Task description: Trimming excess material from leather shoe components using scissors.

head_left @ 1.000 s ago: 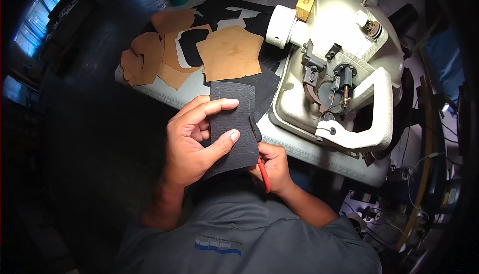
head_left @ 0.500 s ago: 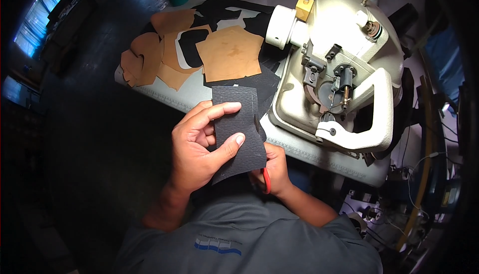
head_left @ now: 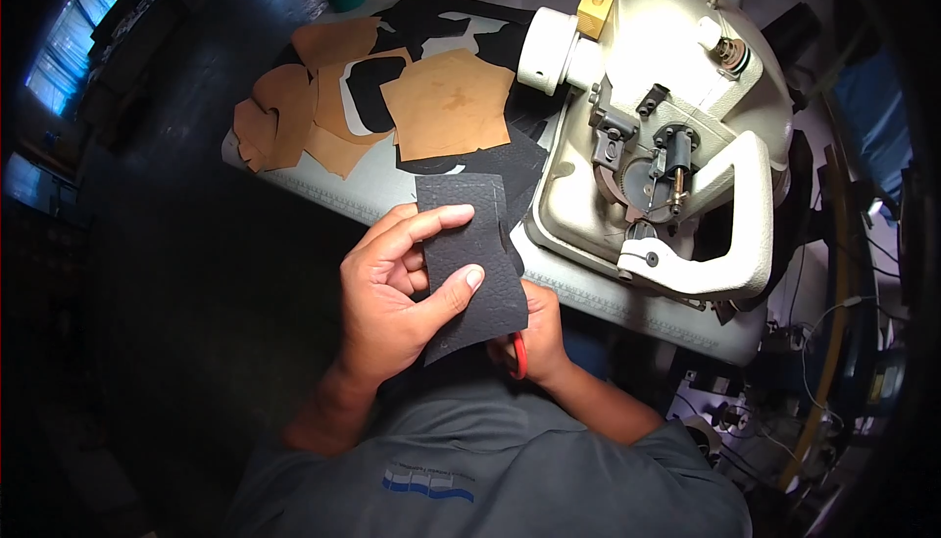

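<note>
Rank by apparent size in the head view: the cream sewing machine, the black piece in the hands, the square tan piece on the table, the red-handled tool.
1. Cream sewing machine, clearly largest.
2 and 3. Black piece and square tan piece look alike; the black one is nearer the camera, so unranked.
4. Red-handled tool, only a sliver visible.

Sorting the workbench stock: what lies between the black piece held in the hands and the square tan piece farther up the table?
In the head view, between the black piece and the square tan piece lie dark cut pieces on the pale table.
</note>
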Tool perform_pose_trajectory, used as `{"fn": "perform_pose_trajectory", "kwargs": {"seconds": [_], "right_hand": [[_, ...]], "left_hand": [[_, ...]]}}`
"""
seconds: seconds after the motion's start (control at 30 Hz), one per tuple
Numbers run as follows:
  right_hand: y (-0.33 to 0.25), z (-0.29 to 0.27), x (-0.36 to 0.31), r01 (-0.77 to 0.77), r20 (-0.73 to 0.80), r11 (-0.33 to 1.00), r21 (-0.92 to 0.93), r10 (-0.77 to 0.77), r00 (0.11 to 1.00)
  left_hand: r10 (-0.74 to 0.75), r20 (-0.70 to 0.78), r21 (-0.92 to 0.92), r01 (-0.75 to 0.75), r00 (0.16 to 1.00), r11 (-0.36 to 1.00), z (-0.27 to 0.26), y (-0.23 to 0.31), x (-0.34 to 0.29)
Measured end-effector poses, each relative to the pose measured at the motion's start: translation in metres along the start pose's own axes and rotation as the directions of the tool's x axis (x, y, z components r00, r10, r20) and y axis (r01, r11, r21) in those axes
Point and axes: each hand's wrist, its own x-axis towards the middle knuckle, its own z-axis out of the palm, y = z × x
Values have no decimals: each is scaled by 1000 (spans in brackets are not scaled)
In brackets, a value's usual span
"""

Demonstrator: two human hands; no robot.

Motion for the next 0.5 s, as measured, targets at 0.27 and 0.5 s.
{"fn": "perform_pose_trajectory", "kwargs": {"seconds": [0.27,0.5], "right_hand": [[-2,4,6,105,-38,994,2,-105,994],[-6,3,3,51,-83,992,-116,-60,995]], "left_hand": [[-33,13,25,33,999,999,4,-5,-6],[-43,5,0,43,999,999,5,-9,-7]]}}
